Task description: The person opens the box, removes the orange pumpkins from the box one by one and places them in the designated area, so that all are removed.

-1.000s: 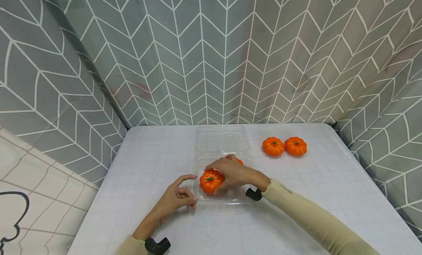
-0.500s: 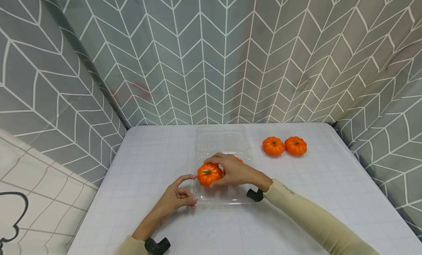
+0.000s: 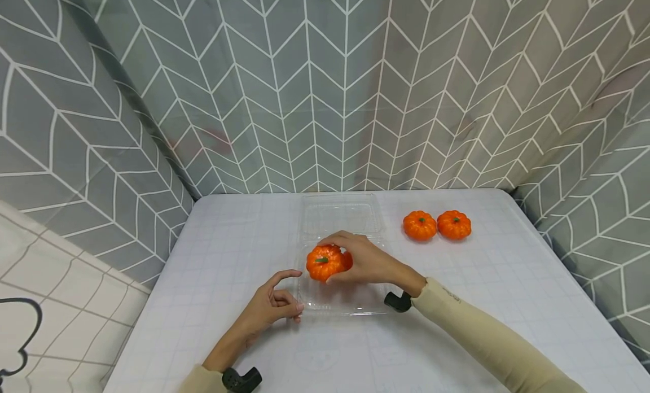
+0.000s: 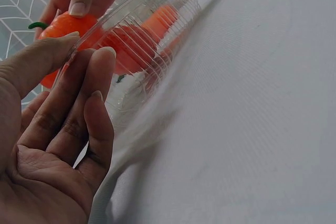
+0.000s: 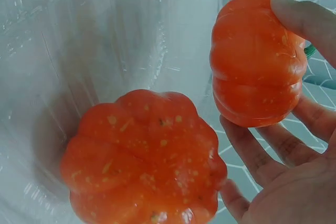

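My right hand grips a small orange pumpkin with a green stem, thumb on one side and fingers on the other. It hangs over the left part of a clear plastic clamshell container. A second pumpkin sits inside the container just beneath the right hand; in the head view that hand mostly hides it. At the container's left side, my left hand pinches the rim between thumb and fingers, as the left wrist view shows.
The container's lid lies folded back, away from me. Two more orange pumpkins stand side by side at the back right of the white table. A patterned grey curtain borders the table's far edge.
The right hand has shifted the gripped pumpkin a little away from me, up over the container, and turned it slightly. The left hand keeps its place at the rim.
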Tool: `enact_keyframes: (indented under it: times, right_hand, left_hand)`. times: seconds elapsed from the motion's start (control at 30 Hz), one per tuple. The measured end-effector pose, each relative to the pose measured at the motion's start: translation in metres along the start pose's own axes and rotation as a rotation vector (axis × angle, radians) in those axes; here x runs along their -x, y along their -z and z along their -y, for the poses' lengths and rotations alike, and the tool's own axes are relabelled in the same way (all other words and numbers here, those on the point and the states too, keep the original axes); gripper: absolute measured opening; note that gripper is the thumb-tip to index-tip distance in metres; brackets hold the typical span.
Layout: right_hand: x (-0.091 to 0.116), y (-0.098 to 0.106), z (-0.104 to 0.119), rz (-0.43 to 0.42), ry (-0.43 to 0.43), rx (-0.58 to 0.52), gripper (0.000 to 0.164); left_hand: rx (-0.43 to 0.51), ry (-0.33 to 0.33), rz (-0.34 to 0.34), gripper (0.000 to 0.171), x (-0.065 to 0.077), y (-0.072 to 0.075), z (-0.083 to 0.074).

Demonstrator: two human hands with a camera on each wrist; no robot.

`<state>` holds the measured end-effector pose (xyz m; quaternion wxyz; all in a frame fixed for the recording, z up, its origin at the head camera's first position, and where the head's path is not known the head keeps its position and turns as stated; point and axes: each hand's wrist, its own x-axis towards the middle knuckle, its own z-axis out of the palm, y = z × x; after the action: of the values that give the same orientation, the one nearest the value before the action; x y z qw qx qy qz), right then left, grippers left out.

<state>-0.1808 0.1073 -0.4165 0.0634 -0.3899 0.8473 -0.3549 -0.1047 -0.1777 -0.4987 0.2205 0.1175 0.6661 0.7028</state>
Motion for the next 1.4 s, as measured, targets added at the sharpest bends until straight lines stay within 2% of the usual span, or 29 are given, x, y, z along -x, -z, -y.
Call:
enact_keyframes:
  times: [0.37, 0.67, 1.4]
  right_hand:
    - [0.007, 0.016, -0.001, -0.058, -0.008, -0.035, 0.063]
    - [0.015, 0.023, -0.002, -0.09, -0.052, -0.038, 0.063]
    - [0.044, 0.042, -0.009, -0.172, -0.115, -0.071, 0.066]
  left_hand:
    - [-0.013, 0.007, -0.001, 0.078, 0.001, 0.0, -0.001]
    - [-0.011, 0.002, 0.0, 0.079, 0.002, 0.0, -0.001]
    - [-0.012, -0.005, -0.001, 0.079, 0.001, 0.0, 0.0]
